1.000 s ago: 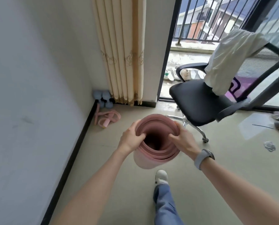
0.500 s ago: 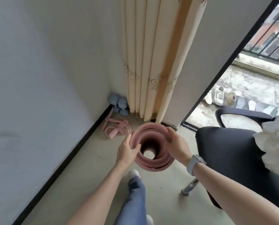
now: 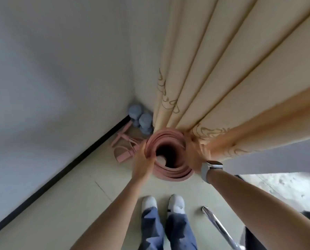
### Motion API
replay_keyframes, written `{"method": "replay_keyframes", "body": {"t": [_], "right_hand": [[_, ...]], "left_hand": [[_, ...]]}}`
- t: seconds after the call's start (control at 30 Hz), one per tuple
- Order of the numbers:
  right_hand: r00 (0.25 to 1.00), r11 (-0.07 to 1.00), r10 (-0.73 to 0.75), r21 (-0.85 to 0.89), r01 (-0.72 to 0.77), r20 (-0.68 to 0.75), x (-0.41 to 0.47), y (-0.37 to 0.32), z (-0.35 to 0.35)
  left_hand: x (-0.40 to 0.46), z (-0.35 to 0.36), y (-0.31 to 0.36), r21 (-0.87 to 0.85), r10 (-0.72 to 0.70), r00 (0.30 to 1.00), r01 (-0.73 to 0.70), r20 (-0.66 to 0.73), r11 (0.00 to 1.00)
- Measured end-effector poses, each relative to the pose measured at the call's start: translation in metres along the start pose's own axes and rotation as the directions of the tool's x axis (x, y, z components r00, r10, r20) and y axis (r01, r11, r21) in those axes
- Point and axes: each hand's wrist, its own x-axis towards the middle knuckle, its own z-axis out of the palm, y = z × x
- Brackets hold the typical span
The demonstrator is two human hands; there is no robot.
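Observation:
A rolled pink mat (image 3: 170, 173) stands on end in front of me, and I look straight down its dark hollow core. My left hand (image 3: 142, 164) grips the roll's left rim, with the thumb hooked over the inner edge. My right hand (image 3: 195, 156), a grey watch on its wrist, holds the right side of the roll against the curtain. The roll's far edge touches the foot of the cream curtain (image 3: 222, 83). Both hands are motion-blurred.
Blue dumbbells (image 3: 141, 121) and a pink resistance band (image 3: 125, 147) lie in the wall corner, left of the roll. White walls with a black baseboard (image 3: 60, 174) run on the left. A chrome chair leg (image 3: 217, 226) is at lower right. My two feet (image 3: 163, 204) stand just behind the roll.
I have stepped toward the corner, carrying the rolled mat from beside the chair up to the foot of the curtain. Both hands have kept their hold on its rim.

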Motion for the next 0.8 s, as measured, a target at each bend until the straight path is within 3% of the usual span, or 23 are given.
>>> {"method": "replay_keyframes", "body": {"t": [0.1, 0.17, 0.27, 0.33, 0.53, 0.7, 0.8], "right_hand": [[0.997, 0.968, -0.077, -0.238, 0.082, 0.028, 0.042, -0.001, 0.003], [0.977, 0.908, -0.213, -0.368, 0.202, 0.012, 0.061, 0.007, 0.012], [0.879, 0.741, -0.467, -0.502, 0.446, 0.092, 0.081, 0.033, 0.029], [0.83, 0.642, -0.54, -0.569, 0.514, 0.142, 0.09, 0.04, 0.026], [0.79, 0.509, -0.517, -0.623, 0.594, 0.331, 0.114, 0.033, 0.015], [0.724, 0.454, -0.636, -0.629, 0.631, 0.267, 0.122, 0.026, 0.002], [0.707, 0.443, -0.67, -0.642, 0.626, 0.227, 0.127, 0.045, -0.001]], "left_hand": [[0.048, 0.02, -0.003, -0.018, -0.051, 0.998, 0.05, -0.043, 0.999], [0.073, 0.034, -0.006, -0.037, -0.082, 0.994, 0.08, -0.073, 0.996], [0.103, 0.049, -0.002, -0.044, -0.067, 0.993, 0.063, -0.098, 0.997], [0.12, 0.053, 0.004, -0.048, -0.051, 0.995, 0.047, -0.087, 0.998], [0.141, 0.043, -0.003, -0.078, -0.14, 0.982, 0.131, -0.124, 0.988], [0.13, 0.052, 0.006, -0.258, -0.149, 0.974, 0.102, -0.172, 0.961], [0.123, 0.068, 0.008, -0.316, -0.165, 0.978, 0.117, -0.131, 0.941]]}}
